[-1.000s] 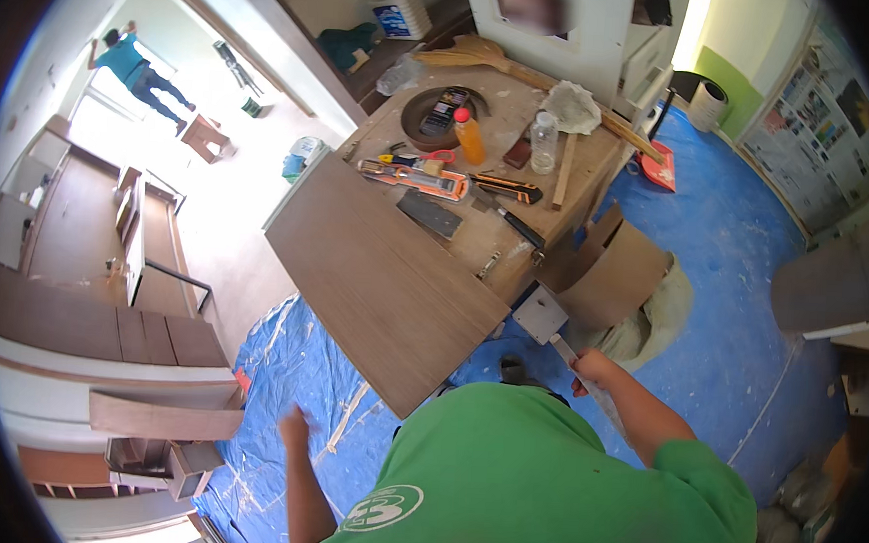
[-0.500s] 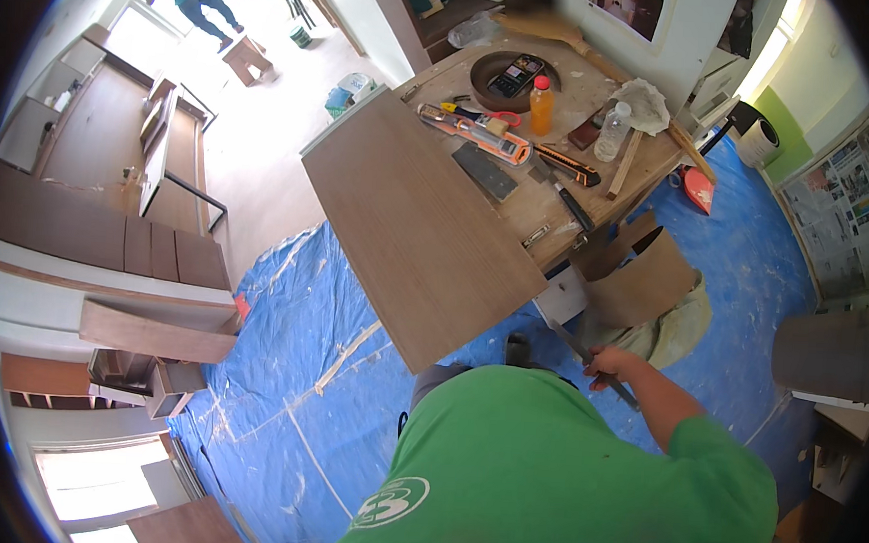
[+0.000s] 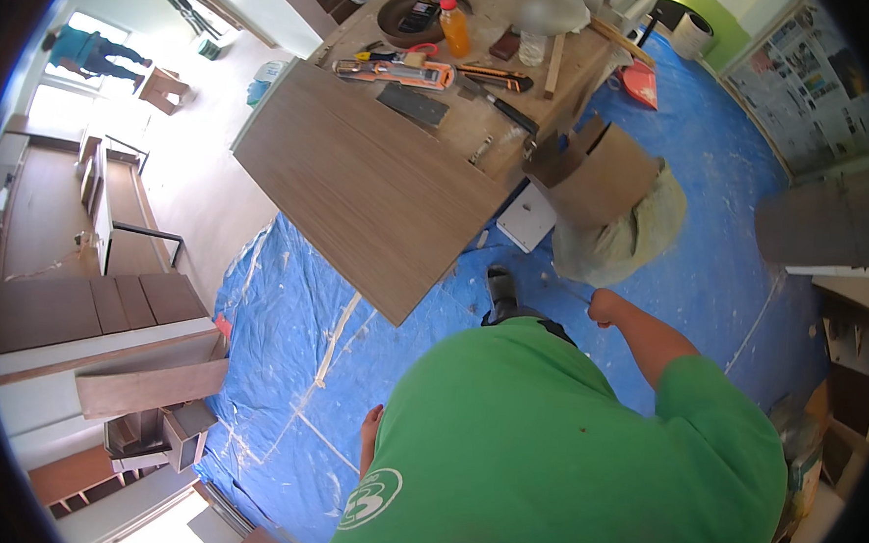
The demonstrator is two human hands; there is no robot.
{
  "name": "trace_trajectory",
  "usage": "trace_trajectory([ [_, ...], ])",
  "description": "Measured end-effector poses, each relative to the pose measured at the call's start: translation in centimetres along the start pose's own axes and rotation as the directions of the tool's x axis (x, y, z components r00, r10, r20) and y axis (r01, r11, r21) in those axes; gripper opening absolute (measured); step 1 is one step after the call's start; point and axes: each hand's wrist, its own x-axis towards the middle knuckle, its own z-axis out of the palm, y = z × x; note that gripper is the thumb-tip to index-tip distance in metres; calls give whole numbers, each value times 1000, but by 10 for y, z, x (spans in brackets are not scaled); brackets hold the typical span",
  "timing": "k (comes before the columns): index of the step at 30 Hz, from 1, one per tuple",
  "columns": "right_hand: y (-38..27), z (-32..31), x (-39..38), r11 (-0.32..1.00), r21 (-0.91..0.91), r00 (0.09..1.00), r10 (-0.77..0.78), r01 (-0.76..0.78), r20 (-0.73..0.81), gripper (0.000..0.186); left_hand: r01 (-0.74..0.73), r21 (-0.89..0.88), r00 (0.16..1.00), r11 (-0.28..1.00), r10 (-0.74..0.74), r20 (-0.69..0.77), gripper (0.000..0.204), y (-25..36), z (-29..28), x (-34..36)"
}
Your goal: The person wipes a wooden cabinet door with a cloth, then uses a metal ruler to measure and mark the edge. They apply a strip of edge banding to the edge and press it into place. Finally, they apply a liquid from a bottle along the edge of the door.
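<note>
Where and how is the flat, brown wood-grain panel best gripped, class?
Probably the near end of the panel, pinched top and underside from the near side: it looks thin, and that end juts past the brown wooden table over the blue plastic sheet.

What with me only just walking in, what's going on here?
The person's right hand holds a thin strip, seen nearly edge-on. The left hand hangs low beside the green shirt; I can't tell whether it holds anything. A brown board lies on the cluttered table, overhanging its edge. Another person is across the room.
</note>
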Motion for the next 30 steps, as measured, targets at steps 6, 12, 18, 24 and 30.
trace_trajectory([
  [6,9,55,-40,984,130,989,128,-117,-80,16,139,415,990,899,-139,-30,58,-50,-13,-17],
  [12,-2,86,-49,996,12,996,86,-86,-20,17,173,141,984,975,-165,-69,49,-116,-10,-64],
  [18,4,97,-85,945,247,963,248,-216,-105,23,192,-52,972,980,-182,147,43,-143,48,-106],
  [24,-9,69,-105,911,390,894,60,133,-445,33,154,-163,987,974,-143,74,43,-143,72,-123],
  [30,-58,0,-99,751,495,777,-38,437,-628,31,107,-214,994,971,-105,25,46,-116,80,-110],
])
